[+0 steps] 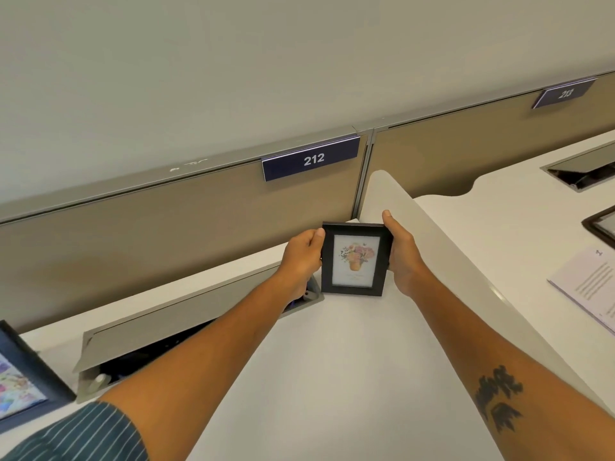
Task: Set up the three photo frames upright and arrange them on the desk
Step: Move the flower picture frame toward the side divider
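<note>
Both hands are on the small black frame (355, 259) with the flower-pot print, left hand (301, 257) gripping its left edge, right hand (401, 256) wrapped round its right edge and top corner. So each hand is closed on that frame, not free. It's standing upright, picture facing the camera, at the back corner of the desk (332, 361), right where the partition (149, 247) meets the side divider (432, 234). Its bottom edge looks like it's on or just above the desktop; can't tell if it's actually standing on its own yet, since the back stand is hidden.

Progress-wise I'd say about a third to halfway. A second frame (23, 374), dark blue with a colourful print, sits at the far left edge, cut off by the view; it looks tilted up, but I can't say for sure it's propped. A third dark frame (602, 226) is over on the neighbouring desk at right, and it looks like it's lying flat, so that one probably still needs doing. Papers (589, 287) lie near it.

What's left, I guess: let go of this one, check it stays, then fetch the flat one.
</note>
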Motion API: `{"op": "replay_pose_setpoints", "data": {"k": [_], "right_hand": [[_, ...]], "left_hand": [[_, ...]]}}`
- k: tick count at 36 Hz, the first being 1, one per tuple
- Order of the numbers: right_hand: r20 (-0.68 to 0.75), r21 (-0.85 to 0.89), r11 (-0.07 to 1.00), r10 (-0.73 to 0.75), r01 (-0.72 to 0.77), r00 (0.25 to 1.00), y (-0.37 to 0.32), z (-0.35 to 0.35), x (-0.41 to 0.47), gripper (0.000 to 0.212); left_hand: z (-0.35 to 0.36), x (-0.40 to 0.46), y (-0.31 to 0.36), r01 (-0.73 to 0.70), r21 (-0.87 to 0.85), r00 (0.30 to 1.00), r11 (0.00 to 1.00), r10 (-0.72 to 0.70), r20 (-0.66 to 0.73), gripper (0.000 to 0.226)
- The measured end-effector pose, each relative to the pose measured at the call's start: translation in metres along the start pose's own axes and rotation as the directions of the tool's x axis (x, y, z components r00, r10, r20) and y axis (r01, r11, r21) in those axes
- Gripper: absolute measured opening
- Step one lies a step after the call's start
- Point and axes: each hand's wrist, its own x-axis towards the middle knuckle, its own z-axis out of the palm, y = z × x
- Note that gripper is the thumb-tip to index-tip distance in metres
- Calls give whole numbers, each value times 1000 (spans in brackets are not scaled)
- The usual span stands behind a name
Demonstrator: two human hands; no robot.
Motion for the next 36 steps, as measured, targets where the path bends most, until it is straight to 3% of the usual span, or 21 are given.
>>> {"op": "replay_pose_setpoints", "data": {"k": [9, 16, 36], "right_hand": [[-6, -18, 1000, 8, -8, 1000, 4, 3, 12, 51], [7, -1, 1000, 16, -16, 1000, 1, 3, 11, 36], [9, -11, 1000, 19, -19, 1000, -3, 3, 5, 31]], "left_hand": [[-2, 13, -5, -5, 14, 1000, 1000, 5, 0, 42], [1, 9, -2, -6, -22, 1000, 1000, 7, 30, 38], [7, 2, 2, 40, -40, 999, 998, -40, 5, 40]]}}
